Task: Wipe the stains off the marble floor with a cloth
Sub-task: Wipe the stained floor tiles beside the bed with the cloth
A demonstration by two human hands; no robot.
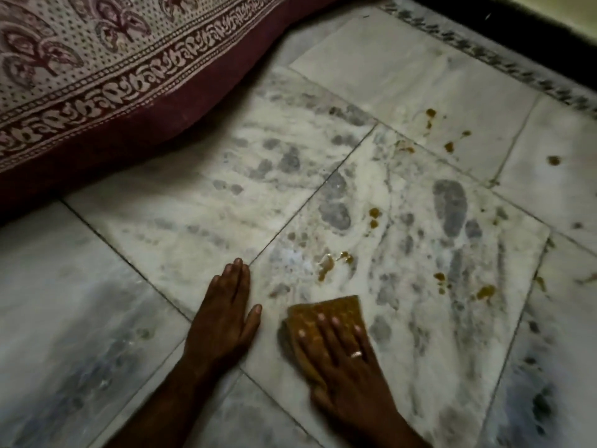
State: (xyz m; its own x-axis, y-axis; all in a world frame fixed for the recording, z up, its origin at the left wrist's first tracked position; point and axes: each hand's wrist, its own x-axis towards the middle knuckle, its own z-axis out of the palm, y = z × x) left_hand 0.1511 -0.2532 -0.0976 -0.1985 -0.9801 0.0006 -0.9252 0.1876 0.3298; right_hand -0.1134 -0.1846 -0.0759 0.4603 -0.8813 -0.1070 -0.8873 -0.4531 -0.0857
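Observation:
The white marble floor (371, 176) with grey veins carries several brown-yellow stains. A larger smear (325, 266) lies just above the cloth, and more spots (374, 216) sit farther out toward the right. My right hand (342, 360) presses flat, fingers straight, on a folded brown-orange cloth (336, 310) on the floor. My left hand (226, 315) rests flat on the marble to the left of the cloth, fingers together and straight, apart from it.
A patterned maroon and cream bedspread (97, 76) hangs down to the floor along the upper left. A dark skirting edge (517, 24) runs along the top right, with a grey mottled border strip beside it.

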